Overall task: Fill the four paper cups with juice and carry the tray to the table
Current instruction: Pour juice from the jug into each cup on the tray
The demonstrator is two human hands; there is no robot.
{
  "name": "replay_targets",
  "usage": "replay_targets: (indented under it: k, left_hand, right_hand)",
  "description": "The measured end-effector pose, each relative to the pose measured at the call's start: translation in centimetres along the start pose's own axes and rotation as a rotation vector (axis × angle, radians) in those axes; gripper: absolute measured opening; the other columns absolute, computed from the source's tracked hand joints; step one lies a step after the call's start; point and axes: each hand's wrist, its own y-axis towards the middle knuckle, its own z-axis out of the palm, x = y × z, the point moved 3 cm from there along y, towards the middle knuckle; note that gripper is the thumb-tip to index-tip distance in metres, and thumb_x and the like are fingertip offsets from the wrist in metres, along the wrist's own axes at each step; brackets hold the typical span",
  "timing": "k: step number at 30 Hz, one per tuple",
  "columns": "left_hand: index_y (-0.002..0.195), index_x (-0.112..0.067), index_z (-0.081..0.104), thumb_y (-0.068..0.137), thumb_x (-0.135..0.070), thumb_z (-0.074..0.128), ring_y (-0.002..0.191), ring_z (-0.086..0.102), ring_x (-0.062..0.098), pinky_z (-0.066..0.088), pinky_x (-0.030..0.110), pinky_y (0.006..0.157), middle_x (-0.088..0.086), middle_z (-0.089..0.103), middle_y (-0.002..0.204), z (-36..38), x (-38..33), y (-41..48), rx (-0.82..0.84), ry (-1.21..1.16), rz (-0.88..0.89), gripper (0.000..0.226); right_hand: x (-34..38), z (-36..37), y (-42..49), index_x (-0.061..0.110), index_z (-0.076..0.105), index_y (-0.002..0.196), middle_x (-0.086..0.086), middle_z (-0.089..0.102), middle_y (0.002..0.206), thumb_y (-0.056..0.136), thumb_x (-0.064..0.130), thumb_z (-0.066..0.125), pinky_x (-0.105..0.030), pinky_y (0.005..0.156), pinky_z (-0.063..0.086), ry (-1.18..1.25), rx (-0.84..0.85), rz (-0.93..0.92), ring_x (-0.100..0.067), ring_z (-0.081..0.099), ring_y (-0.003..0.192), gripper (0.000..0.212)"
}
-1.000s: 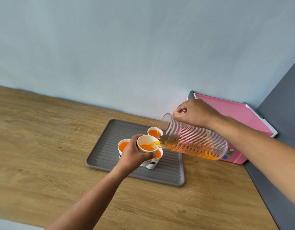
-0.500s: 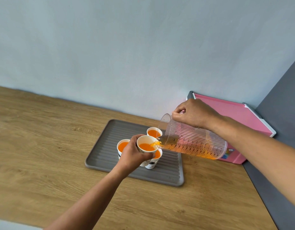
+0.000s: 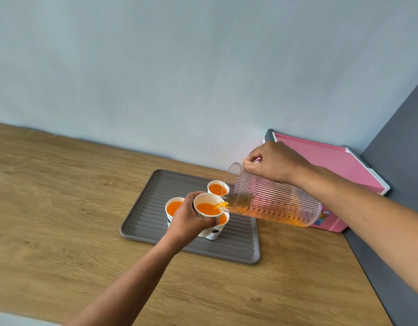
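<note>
Head view. L hand (image 3: 189, 220) curled round paper cup (image 3: 207, 208), held just above tray (image 3: 142, 208). R hand (image 3: 271, 162) fingers curled, gripping jug (image 3: 274, 203) near rim. Jug clear ribbed plastic w/ printed scale, tipped almost flat, spout at cup rim, orange juice (image 3: 221, 204) running in. On tray, all w/ juice: back cup (image 3: 218, 188), left cup (image 3: 174, 207), front cup (image 3: 217, 231) partly hidden. Tray grey, ridged, rounded corners, on wood-grain counter (image 3: 62, 208). Pink box (image 3: 332, 165) by wall, R side.

Grey ribbed tray (image 3: 147, 215) at frame centre; white paper cups (image 3: 214, 234) (black print on their sides) hold bright orange juice (image 3: 207, 208). The clear jug (image 3: 274, 203) is finely striped, black-marked. Pink board (image 3: 332, 165) right; oak-grain counter (image 3: 62, 208); pale blue wall (image 3: 179, 67).
</note>
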Motion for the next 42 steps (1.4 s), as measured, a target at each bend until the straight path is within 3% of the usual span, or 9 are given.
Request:
replay_targets:
  k: [18, 26, 34, 42]
  left_hand:
    - [0.123, -0.035, 0.043, 0.066, -0.027, 0.088, 0.099, 0.056, 0.001, 0.05, 0.023, 0.08, -0.021, 0.055, 0.108, 0.11, 0.34, -0.24, -0.009, 0.018, 0.005, 0.073]
    - [0.127, -0.031, 0.044, 0.066, -0.026, 0.088, 0.101, 0.058, 0.005, 0.05, 0.024, 0.081, -0.019, 0.056, 0.109, 0.2, 0.29, -0.38, -0.006, 0.009, 0.004, 0.075]
    - [0.128, -0.029, 0.045, 0.066, -0.025, 0.088, 0.107, 0.058, 0.012, 0.053, 0.038, 0.092, -0.009, 0.059, 0.117, 0.18, 0.55, -0.52, -0.004, 0.023, -0.008, 0.076]
    - [0.126, -0.032, 0.043, 0.066, -0.026, 0.088, 0.106, 0.057, 0.01, 0.051, 0.032, 0.088, -0.013, 0.056, 0.114, 0.14, 0.55, -0.66, -0.008, 0.043, -0.004, 0.075]
  right_hand:
    - [0.09, -0.04, -0.27, 0.016, 0.077, 0.106, 0.002, 0.074, 0.116, 0.09, 0.033, 0.061, -0.028, 0.089, 0.053, -0.01, 0.005, 0.003, -0.002, 0.06, 0.085, 0.028]
    - [0.19, -0.05, -0.4, 0.016, 0.078, 0.106, 0.002, 0.074, 0.115, 0.09, 0.033, 0.061, -0.03, 0.09, 0.054, -0.011, 0.011, 0.006, -0.003, 0.062, 0.087, 0.028]
    - [0.34, 0.24, -0.43, 0.017, 0.078, 0.105, 0.003, 0.074, 0.114, 0.089, 0.033, 0.061, -0.035, 0.091, 0.056, -0.003, 0.026, 0.012, -0.009, 0.069, 0.095, 0.029]
    - [0.44, 0.24, -0.45, 0.017, 0.078, 0.105, 0.003, 0.074, 0.114, 0.089, 0.033, 0.061, -0.034, 0.09, 0.056, -0.004, 0.021, 0.006, -0.005, 0.065, 0.089, 0.028]
